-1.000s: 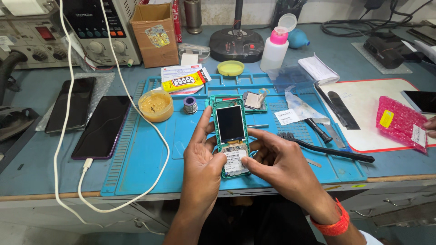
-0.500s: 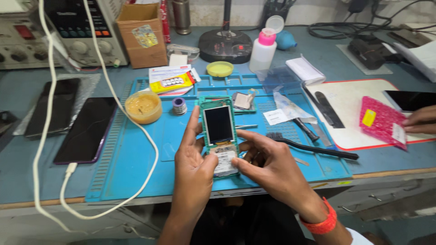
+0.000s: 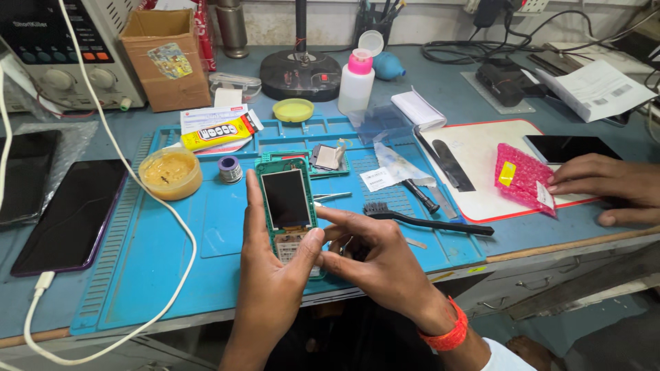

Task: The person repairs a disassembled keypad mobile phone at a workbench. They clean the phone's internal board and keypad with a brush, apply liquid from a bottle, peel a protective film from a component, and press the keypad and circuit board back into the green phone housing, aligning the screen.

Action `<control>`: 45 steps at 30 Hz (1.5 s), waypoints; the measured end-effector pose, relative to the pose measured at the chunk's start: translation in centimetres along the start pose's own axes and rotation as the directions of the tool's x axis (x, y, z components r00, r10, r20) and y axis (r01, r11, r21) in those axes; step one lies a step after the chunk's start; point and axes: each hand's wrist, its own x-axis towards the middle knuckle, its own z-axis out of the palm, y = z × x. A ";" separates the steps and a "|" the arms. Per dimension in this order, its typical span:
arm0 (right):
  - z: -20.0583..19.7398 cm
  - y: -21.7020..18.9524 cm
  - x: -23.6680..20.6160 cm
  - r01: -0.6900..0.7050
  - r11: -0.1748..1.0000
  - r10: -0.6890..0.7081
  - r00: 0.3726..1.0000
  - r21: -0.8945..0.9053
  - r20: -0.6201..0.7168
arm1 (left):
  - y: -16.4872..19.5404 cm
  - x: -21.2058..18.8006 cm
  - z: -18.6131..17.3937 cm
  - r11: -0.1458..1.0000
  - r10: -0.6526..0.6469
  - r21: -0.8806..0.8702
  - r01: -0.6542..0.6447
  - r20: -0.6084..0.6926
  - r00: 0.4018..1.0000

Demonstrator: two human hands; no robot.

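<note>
While the left hand (image 3: 271,288) grips the stripped phone board (image 3: 287,206), screen fitted, right hand (image 3: 375,257) fingertips pinch narrowly at its bare keypad end, casing not yet on.

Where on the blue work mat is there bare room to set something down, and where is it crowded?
Free: the blue silicone work mat's left front, between the white cable and left hand. Crowded: the back, around the round yellow paste tub, yellow glue tube and black brush.
</note>
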 end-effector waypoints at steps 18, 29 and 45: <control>-0.1 0.7 0.3 -0.079 0.982 0.082 0.997 0.174 -0.011 | -0.1 0.3 -0.6 0.988 -0.059 -0.138 0.067 0.060 0.996; -0.1 -0.1 0.4 -0.098 0.994 0.102 0.991 0.050 -0.089 | -0.3 0.6 -1.0 0.979 -0.075 -0.189 0.079 0.029 0.997; -11.6 5.5 8.3 0.222 0.597 -0.184 0.973 -0.771 0.138 | -0.2 1.0 -1.5 0.975 -0.092 -0.199 0.094 0.020 0.996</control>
